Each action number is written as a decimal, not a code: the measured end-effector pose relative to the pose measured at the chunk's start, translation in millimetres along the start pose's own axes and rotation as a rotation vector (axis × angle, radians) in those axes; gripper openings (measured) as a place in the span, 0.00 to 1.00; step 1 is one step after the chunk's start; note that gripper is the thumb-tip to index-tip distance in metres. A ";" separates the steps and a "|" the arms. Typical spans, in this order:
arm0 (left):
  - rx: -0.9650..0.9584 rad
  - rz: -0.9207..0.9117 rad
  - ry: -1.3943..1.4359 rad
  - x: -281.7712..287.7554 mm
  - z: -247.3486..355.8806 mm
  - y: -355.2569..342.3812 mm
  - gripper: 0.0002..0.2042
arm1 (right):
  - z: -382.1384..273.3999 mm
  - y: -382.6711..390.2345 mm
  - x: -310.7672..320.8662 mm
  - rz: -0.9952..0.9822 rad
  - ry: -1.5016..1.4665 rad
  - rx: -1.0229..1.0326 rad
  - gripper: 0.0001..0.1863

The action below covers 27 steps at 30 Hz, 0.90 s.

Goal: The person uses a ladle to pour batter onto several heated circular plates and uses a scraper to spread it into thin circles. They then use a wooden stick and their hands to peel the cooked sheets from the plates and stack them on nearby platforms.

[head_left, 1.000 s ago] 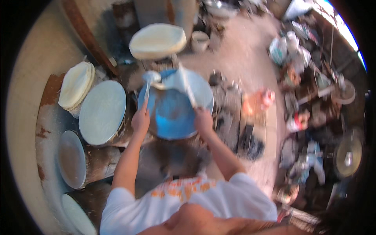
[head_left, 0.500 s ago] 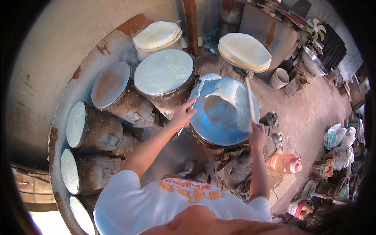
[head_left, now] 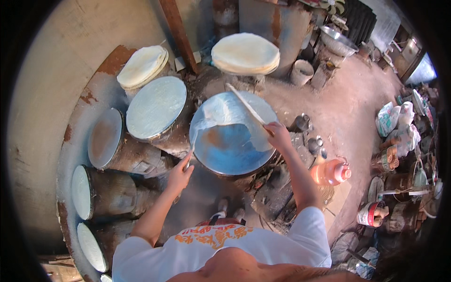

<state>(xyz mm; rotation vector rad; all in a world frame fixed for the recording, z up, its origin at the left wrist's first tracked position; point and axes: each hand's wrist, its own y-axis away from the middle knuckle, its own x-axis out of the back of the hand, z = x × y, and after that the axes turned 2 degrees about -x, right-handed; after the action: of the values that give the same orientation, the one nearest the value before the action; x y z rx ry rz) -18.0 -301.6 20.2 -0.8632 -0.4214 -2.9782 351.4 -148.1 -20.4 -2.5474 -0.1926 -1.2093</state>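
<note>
Round griddle (head_left: 225,162), center of frame, its upper part bearing a pale layer (head_left: 221,112). The right grip (head_left: 280,135), right of center, is closed around a flat spreader (head_left: 248,105); the left grip (head_left: 179,177), lower left of center, around a thin-handled utensil (head_left: 192,146).

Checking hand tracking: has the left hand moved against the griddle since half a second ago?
Yes, drawn back: against the griddle, the left hand went from level with the middle to about level with the near rim.
</note>
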 end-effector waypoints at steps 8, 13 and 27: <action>0.024 -0.088 0.092 12.3 -29.3 33.9 0.26 | -2.6 10.2 9.7 -0.338 -0.342 0.059 0.19; -0.170 -0.028 -0.063 -8.7 -48.8 7.5 0.26 | 9.7 -46.2 -34.4 -0.227 -0.201 0.328 0.19; 0.115 -0.061 0.224 30.1 -33.7 67.0 0.26 | 2.6 21.1 24.7 -0.470 -0.338 0.172 0.20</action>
<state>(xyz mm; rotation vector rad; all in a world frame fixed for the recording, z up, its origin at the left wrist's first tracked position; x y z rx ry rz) -55.5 -373.1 25.6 -0.5083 -0.6115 -3.0231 374.3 -167.5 -7.5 -2.6101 -0.9722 -0.8369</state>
